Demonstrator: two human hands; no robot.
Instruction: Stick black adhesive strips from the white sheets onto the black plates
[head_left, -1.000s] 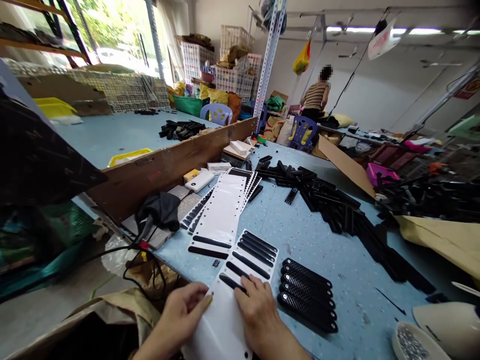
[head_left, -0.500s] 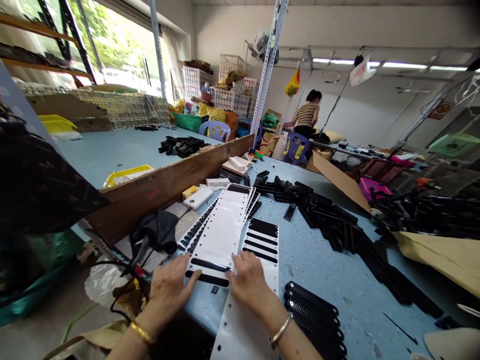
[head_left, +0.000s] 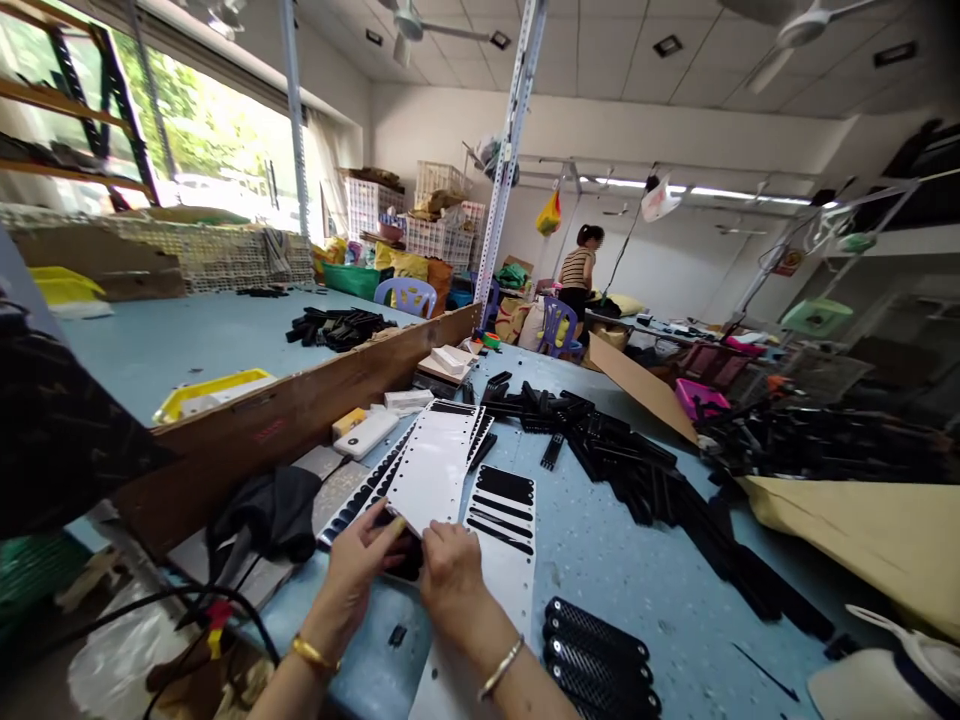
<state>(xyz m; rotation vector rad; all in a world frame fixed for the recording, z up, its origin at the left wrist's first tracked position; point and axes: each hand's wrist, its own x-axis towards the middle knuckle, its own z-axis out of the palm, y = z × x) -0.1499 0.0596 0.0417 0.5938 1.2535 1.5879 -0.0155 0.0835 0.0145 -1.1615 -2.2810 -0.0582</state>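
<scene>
A long white sheet (head_left: 431, 465) with small holes along its edges lies on top of similar sheets with black rounded strips (head_left: 367, 495). Its near end is lifted and bent, showing a black underside. My left hand (head_left: 358, 560) pinches the left corner of that end, thumb on top. My right hand (head_left: 452, 570) is closed at the right corner, its fingertips partly hidden. Right of the stack, another white sheet (head_left: 517, 590) carries a black block and black strips. Several black textured straps (head_left: 596, 655) are lined up near my right forearm.
A heap of black strips (head_left: 615, 430) spreads over the blue table (head_left: 600, 560). A wooden divider (head_left: 300, 405) borders it at left, with a white phone-like device (head_left: 366, 436) and dark cloth (head_left: 274, 515) nearby. A person (head_left: 577, 270) stands far back.
The sheet's near end has gone from lying flat to being lifted and bent. Both hands have closed in on its corners. The camera view has tilted upward.
</scene>
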